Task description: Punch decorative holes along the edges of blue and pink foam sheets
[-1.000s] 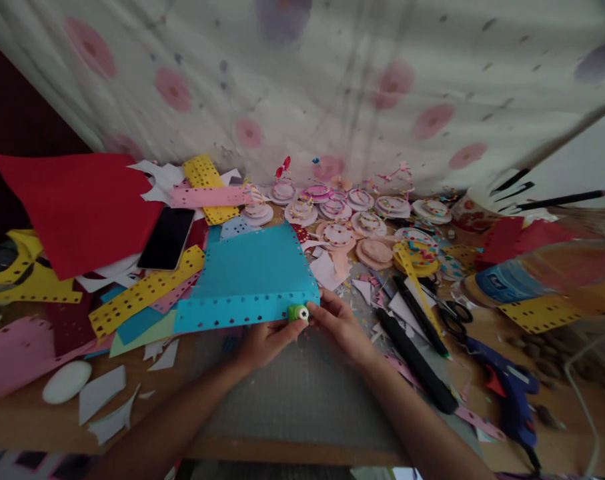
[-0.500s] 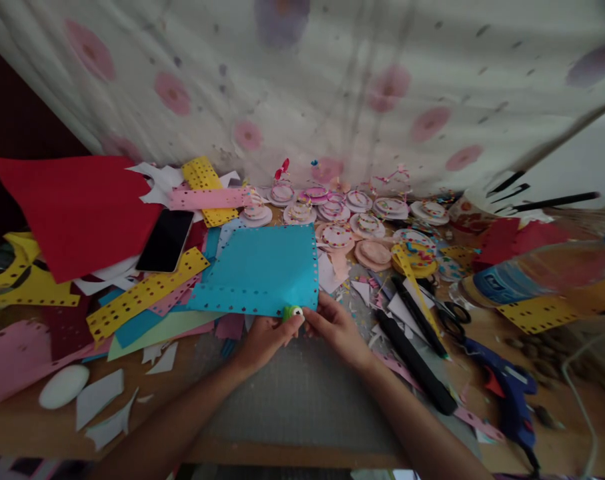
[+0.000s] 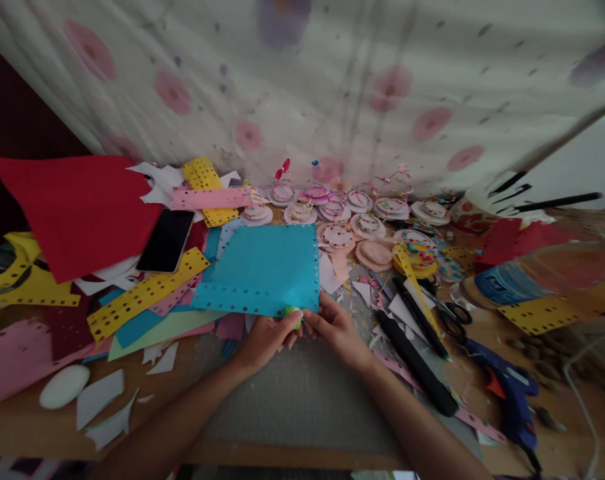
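A blue sheet of craft paper (image 3: 262, 263), with small holes punched along its edges, is held up over the grey cutting mat (image 3: 302, 400). At its near edge sits a small green craft punch (image 3: 293, 311). My left hand (image 3: 272, 335) is closed around the punch, and the thumb covers its top. My right hand (image 3: 336, 327) pinches the near right corner of the sheet, close beside the punch. The underside of the punch is hidden by the paper and fingers.
Several small decorated paper hats (image 3: 367, 225) stand behind the sheet. Coloured paper scraps and a phone (image 3: 165, 241) lie left. On the right are a black tool (image 3: 417, 367), scissors (image 3: 452, 319), a blue glue gun (image 3: 505, 390) and a plastic bottle (image 3: 542, 270).
My left thumb has moved over the white top of the punch, which no longer shows. The blue sheet and punch have shifted slightly right.
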Demonstrator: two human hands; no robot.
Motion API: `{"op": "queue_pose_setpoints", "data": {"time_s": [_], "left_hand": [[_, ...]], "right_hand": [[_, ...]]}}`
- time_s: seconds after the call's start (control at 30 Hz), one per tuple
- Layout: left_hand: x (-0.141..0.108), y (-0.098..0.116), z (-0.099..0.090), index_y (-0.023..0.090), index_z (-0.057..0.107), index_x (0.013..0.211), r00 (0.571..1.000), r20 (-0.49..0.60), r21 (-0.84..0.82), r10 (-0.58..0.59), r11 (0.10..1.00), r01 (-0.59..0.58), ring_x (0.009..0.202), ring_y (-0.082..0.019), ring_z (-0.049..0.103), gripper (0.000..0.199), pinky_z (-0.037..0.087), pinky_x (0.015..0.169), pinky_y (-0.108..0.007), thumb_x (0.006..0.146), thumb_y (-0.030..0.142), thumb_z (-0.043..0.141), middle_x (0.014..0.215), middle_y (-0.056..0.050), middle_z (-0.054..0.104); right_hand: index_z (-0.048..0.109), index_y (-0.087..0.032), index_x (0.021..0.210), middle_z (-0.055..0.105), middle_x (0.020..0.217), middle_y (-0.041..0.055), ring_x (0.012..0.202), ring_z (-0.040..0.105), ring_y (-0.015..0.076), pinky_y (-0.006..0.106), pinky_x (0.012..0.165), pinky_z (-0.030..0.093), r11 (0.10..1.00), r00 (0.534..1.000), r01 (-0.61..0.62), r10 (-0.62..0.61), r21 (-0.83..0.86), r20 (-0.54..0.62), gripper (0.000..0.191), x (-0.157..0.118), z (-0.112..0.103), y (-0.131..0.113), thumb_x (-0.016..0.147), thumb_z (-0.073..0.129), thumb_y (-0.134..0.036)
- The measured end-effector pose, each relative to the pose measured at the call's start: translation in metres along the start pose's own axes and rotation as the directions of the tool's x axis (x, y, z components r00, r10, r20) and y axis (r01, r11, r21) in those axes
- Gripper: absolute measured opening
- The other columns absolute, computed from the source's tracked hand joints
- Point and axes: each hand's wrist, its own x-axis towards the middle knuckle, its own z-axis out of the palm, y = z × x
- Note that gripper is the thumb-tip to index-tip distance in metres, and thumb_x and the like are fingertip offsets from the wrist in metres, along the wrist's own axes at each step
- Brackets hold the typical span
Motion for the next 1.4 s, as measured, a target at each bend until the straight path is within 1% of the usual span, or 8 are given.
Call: {"op": "queue_pose_setpoints", "data": {"time_s": [0.33, 0.47, 0.63, 0.83, 0.93, 1.07, 1.23, 1.4], "left_hand": [[-0.004, 0.0, 0.005, 0.021, 0.039, 0.048, 0.999, -0.052, -0.024, 0.014, 1.0, -0.015, 0.042, -0.008, 0.03, 0.047, 0.027, 0.045, -0.024, 0.073, 0.061, 0.044, 0.043, 0.005, 0.033], [-0.008, 0.006, 0.005, 0.02, 0.038, 0.047, 0.997, -0.074, -0.026, -0.016, 1.0, 0.014, 0.046, -0.01, 0.035, 0.048, 0.036, 0.051, -0.024, 0.071, 0.061, 0.048, 0.044, 0.005, 0.033], [-0.01, 0.003, 0.008, 0.02, 0.043, 0.054, 0.986, -0.135, -0.14, -0.094, 0.987, 0.074, 0.058, -0.012, 0.047, 0.046, 0.048, 0.064, -0.027, 0.062, 0.062, 0.058, 0.056, 0.003, 0.045], [-0.009, -0.009, 0.01, 0.02, 0.039, 0.05, 0.989, -0.145, -0.101, -0.009, 0.995, -0.006, 0.055, -0.011, 0.042, 0.049, 0.043, 0.058, -0.024, 0.069, 0.062, 0.052, 0.054, 0.003, 0.04], [-0.009, -0.015, 0.009, 0.019, 0.04, 0.05, 0.988, -0.153, -0.081, 0.021, 0.996, -0.034, 0.056, -0.011, 0.041, 0.048, 0.041, 0.058, -0.024, 0.072, 0.06, 0.051, 0.054, 0.002, 0.041], [-0.01, -0.028, 0.008, 0.019, 0.045, 0.053, 0.989, -0.14, -0.045, 0.049, 0.997, -0.056, 0.053, -0.011, 0.039, 0.045, 0.038, 0.055, -0.024, 0.075, 0.058, 0.051, 0.051, 0.003, 0.038], [-0.011, -0.035, 0.01, 0.019, 0.042, 0.052, 0.992, -0.096, -0.016, 0.082, 0.996, -0.084, 0.051, -0.01, 0.035, 0.048, 0.034, 0.052, -0.025, 0.073, 0.061, 0.053, 0.049, 0.005, 0.033], [-0.012, -0.029, 0.01, 0.021, 0.035, 0.051, 0.99, -0.085, 0.003, 0.114, 0.993, -0.115, 0.051, -0.01, 0.029, 0.049, 0.031, 0.051, -0.025, 0.073, 0.061, 0.051, 0.048, 0.006, 0.026]], "right_hand": [[0.05, -0.02, 0.086, 0.044, 0.057, -0.0079, 0.047, 0.038, 0.0061, 0.02, 0.044, 0.03, 1.0, 1.0, 0.019, -0.019, 0.0, 0.022, 0.03, -0.001, 0.002, -0.002, 0.082, 0.063, -0.046], [0.048, -0.019, 0.085, 0.045, 0.058, -0.0077, 0.047, 0.037, 0.0057, 0.019, 0.044, 0.028, 1.0, 0.998, 0.015, -0.015, 0.004, 0.054, 0.028, -0.001, 0.0, -0.001, 0.084, 0.061, -0.045], [0.049, -0.019, 0.085, 0.043, 0.058, -0.0082, 0.047, 0.036, 0.0055, 0.019, 0.044, 0.028, 1.0, 0.997, 0.02, -0.02, 0.003, 0.073, 0.026, -0.001, -0.001, 0.002, 0.085, 0.06, -0.043], [0.054, -0.019, 0.085, 0.048, 0.06, -0.0066, 0.05, 0.04, 0.0069, 0.02, 0.047, 0.032, 0.999, 0.999, -0.029, 0.027, 0.046, 0.038, 0.025, -0.002, 0.002, 0.0, 0.083, 0.062, -0.043], [0.06, -0.021, 0.097, 0.061, 0.082, -0.0001, 0.074, 0.055, 0.0133, 0.024, 0.064, 0.044, 0.999, 0.999, -0.023, 0.024, 0.05, -0.029, 0.027, -0.004, 0.004, -0.003, 0.082, 0.063, -0.044], [0.056, -0.023, 0.117, 0.063, 0.107, 0.0045, 0.102, 0.056, 0.0206, 0.033, 0.089, 0.044, 0.99, 1.0, -0.008, 0.011, 0.138, -0.017, 0.049, -0.008, 0.009, -0.002, 0.076, 0.067, -0.049], [0.056, -0.022, 0.114, 0.066, 0.107, 0.0059, 0.096, 0.061, 0.02, 0.035, 0.09, 0.046, 0.951, 0.986, -0.165, 0.163, 0.262, 0.029, 0.06, -0.013, 0.016, 0.005, 0.063, 0.08, -0.044], [0.062, -0.02, 0.101, 0.068, 0.095, 0.0065, 0.091, 0.063, 0.0218, 0.039, 0.087, 0.047, 0.919, 0.98, -0.197, 0.178, 0.342, 0.086, 0.048, -0.013, 0.023, 0.008, 0.064, 0.079, -0.045]]}}
